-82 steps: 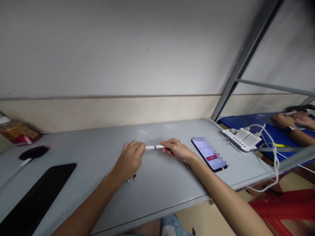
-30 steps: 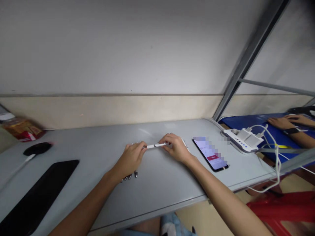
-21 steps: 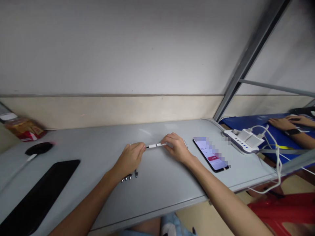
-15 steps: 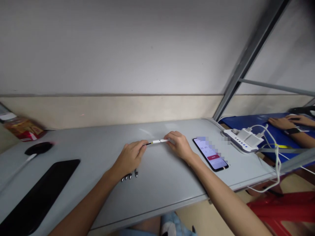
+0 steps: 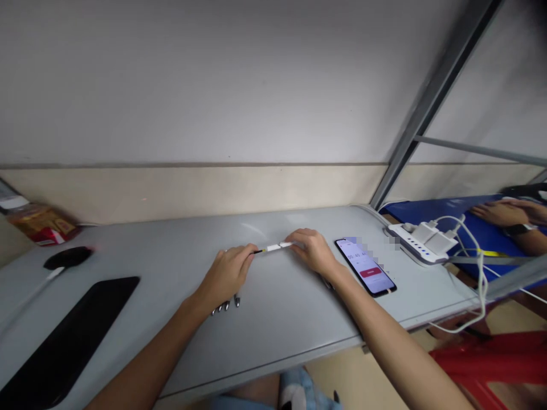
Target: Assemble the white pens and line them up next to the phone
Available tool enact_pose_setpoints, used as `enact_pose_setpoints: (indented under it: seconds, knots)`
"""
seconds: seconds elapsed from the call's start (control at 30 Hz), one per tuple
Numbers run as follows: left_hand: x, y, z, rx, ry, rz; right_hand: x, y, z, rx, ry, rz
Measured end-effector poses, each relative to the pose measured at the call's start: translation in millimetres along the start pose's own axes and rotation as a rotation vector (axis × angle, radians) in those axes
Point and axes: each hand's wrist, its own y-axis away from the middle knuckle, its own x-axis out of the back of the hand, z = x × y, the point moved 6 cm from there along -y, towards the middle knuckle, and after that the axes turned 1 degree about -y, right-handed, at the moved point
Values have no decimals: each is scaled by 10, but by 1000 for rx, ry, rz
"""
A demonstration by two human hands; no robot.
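Note:
Above the grey desk (image 5: 273, 319), my two hands face each other with a thin pen line between them. My left hand (image 5: 226, 276) is closed, pinching a dark pen refill (image 5: 258, 251) that shows a yellowish bit near its right end. The refill meets a white pen barrel (image 5: 273, 247), whose other end is pinched in the closed fingers of my right hand (image 5: 311, 250). How far the refill goes into the barrel I cannot tell. Several pens with silver tips (image 5: 226, 306) lie partly hidden under my left hand. Small dark tips (image 5: 327, 283) peek out beneath my right wrist.
A lit phone (image 5: 367, 267) lies right of my right hand. Beyond it sit a white power strip (image 5: 419, 245) and cables. At left are a black mat (image 5: 72, 341), a black round device (image 5: 68, 258) and a bottle (image 5: 43, 222). Another person's hands (image 5: 504, 213) rest at the far right.
Between my hands the white barrel and refill have shifted very slightly right. Dark tips now show under my right wrist. The other person's hands have moved a little.

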Motion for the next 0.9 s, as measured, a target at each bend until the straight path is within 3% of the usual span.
enact_pose_setpoints:
  seconds: [0.27,0.53,0.63,0.8,0.9]
  knots:
    - [-44,21,43,-28,-26,-36,-64,-14,-188,57,-191,10]
    - [36,9,30,-68,-21,22,-135,-7,-83,-270,-577,-93]
    - [64,4,44,-63,-4,32,-104,-4,-113,-279,-711,-120]
    - [48,5,68,-68,21,6,-124,27,-74,-341,-654,-216]
    - [34,4,67,-65,24,6,-118,29,-66,-310,-619,-200]
